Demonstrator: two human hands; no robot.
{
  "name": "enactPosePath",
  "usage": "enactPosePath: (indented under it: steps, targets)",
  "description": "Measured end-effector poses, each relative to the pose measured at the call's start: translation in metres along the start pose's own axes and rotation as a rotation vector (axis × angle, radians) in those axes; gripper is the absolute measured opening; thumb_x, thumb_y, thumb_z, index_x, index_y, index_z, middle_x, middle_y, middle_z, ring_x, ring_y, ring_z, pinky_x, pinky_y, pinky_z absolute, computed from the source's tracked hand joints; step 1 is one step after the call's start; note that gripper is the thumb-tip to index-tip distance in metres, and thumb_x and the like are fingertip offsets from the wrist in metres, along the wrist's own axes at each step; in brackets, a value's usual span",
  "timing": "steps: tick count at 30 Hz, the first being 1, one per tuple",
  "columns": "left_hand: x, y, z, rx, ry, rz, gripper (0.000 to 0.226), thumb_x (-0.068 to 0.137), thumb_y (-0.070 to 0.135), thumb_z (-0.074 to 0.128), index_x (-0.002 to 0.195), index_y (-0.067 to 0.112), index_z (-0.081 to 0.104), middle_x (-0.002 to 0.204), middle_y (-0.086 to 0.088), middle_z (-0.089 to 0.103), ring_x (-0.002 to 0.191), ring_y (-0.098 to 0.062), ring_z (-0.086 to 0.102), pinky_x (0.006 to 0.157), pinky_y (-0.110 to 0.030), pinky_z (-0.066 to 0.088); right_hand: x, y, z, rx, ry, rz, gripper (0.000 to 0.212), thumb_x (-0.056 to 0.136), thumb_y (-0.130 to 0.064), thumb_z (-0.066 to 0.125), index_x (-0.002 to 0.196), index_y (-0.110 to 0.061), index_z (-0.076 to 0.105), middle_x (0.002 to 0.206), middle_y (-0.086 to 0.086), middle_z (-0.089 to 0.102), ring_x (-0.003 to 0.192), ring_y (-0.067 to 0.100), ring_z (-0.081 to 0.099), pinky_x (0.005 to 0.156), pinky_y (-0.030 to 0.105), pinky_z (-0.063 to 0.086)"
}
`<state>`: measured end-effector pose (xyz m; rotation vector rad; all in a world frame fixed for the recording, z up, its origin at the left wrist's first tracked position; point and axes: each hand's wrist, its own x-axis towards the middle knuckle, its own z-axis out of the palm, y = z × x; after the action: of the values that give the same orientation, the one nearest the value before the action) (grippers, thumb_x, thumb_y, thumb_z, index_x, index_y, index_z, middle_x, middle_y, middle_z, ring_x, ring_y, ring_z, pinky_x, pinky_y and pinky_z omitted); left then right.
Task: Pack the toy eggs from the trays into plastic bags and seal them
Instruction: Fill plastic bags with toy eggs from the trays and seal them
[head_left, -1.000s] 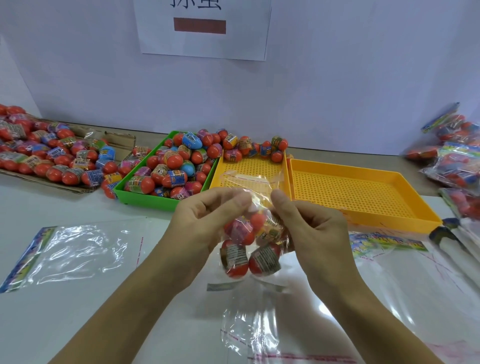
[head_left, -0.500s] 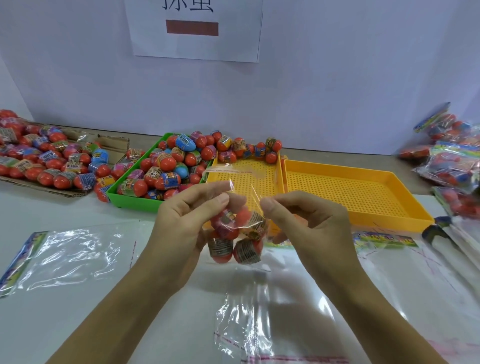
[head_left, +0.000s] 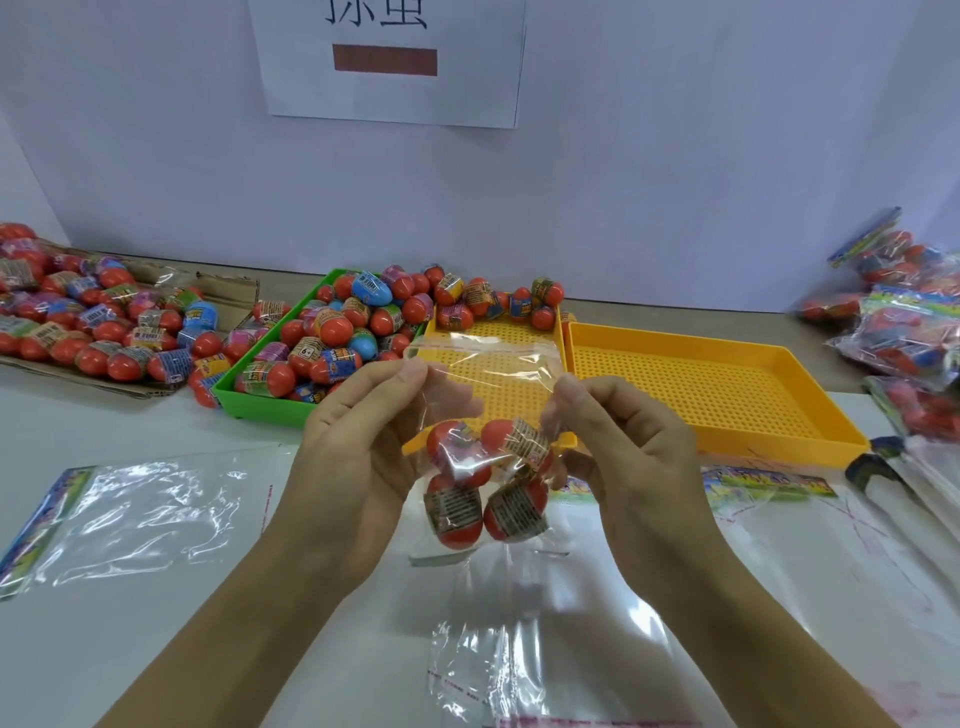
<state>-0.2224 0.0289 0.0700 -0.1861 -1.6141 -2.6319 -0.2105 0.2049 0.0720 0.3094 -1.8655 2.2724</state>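
Observation:
A clear plastic bag hangs between my hands above the table, with several red toy eggs in its bottom. My left hand pinches the bag's upper left edge between thumb and fingers. My right hand pinches the upper right edge. The bag's top flap stands up, stretched flat between the two pinches. Behind it, a green tray is heaped with red and blue eggs. More eggs lie at the far end of a yellow tray.
A second yellow tray stands at the right with nothing in it. Loose eggs fill a flattened cardboard box at far left. Flat clear bags lie on the white table, left, right and front. Filled bags pile up at far right.
My hands have moved apart along the bag's top, pulling the flap out wide and flat. The bag with its eggs has stayed between them.

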Motion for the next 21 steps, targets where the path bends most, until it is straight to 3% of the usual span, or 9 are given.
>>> enactPosePath:
  steps: [4,7,9,12,15,18,21]
  targets:
    - [0.0,-0.002,0.0,0.065,0.073,0.118,0.016,0.081,0.027,0.057,0.081,0.028,0.073,0.075,-0.007,0.071,0.074,-0.026,0.074,0.058,-0.034,0.059,-0.001,0.004,0.002,-0.084,-0.053,0.019,0.034,0.084,-0.042,0.069,0.087,-0.008,0.065,0.077,-0.004,0.068,0.07,0.008,0.063,0.056,0.021,0.051]
    - [-0.001,-0.002,0.001,0.058,0.085,0.14,0.018,0.086,0.026,0.054,0.095,0.022,0.069,0.076,-0.01,0.07,0.073,-0.03,0.073,0.059,-0.037,0.061,-0.002,0.007,0.003,-0.204,-0.154,0.09,0.034,0.07,-0.046,0.08,0.098,-0.027,0.073,0.091,-0.005,0.075,0.083,0.009,0.07,0.064,0.02,0.053]
    - [0.0,-0.002,0.001,0.045,0.089,0.124,0.016,0.093,0.02,0.05,0.097,0.015,0.065,0.075,-0.01,0.071,0.072,-0.029,0.073,0.057,-0.038,0.06,-0.004,0.009,0.003,-0.258,-0.178,0.066,0.026,0.071,-0.038,0.083,0.093,-0.027,0.077,0.084,-0.001,0.075,0.075,0.01,0.07,0.063,0.018,0.051]
    - [-0.001,-0.001,0.001,0.016,0.09,0.114,0.016,0.095,0.019,0.049,0.097,0.011,0.062,0.073,-0.008,0.072,0.07,-0.021,0.072,0.056,-0.03,0.058,-0.004,0.009,0.001,-0.242,-0.132,-0.025,0.015,0.077,-0.033,0.078,0.083,-0.019,0.08,0.073,0.003,0.074,0.062,0.012,0.064,0.057,0.021,0.05]
    - [0.006,-0.003,0.001,0.054,0.038,-0.045,0.042,0.085,0.041,0.055,0.111,0.008,0.061,0.088,-0.013,0.073,0.08,-0.021,0.072,0.063,-0.03,0.058,-0.001,0.006,-0.002,-0.155,-0.042,-0.015,0.015,0.077,-0.03,0.074,0.079,-0.016,0.08,0.069,0.005,0.073,0.06,0.013,0.062,0.056,0.021,0.05]
    - [0.006,-0.005,-0.001,0.301,-0.072,-0.238,0.028,0.086,0.033,0.071,0.094,0.007,0.066,0.097,-0.017,0.069,0.073,-0.022,0.071,0.059,-0.025,0.056,0.001,0.003,-0.002,-0.119,0.039,-0.001,0.02,0.073,-0.036,0.073,0.077,-0.017,0.08,0.07,0.007,0.072,0.063,0.016,0.062,0.058,0.025,0.054]
    - [-0.001,-0.013,0.001,0.274,-0.169,-0.17,0.031,0.073,0.03,0.076,0.094,0.009,0.073,0.099,-0.02,0.071,0.086,-0.029,0.072,0.069,-0.037,0.06,0.001,0.001,-0.003,-0.095,0.056,0.017,0.025,0.074,-0.041,0.074,0.084,-0.019,0.079,0.079,0.01,0.072,0.071,0.019,0.067,0.066,0.035,0.058]
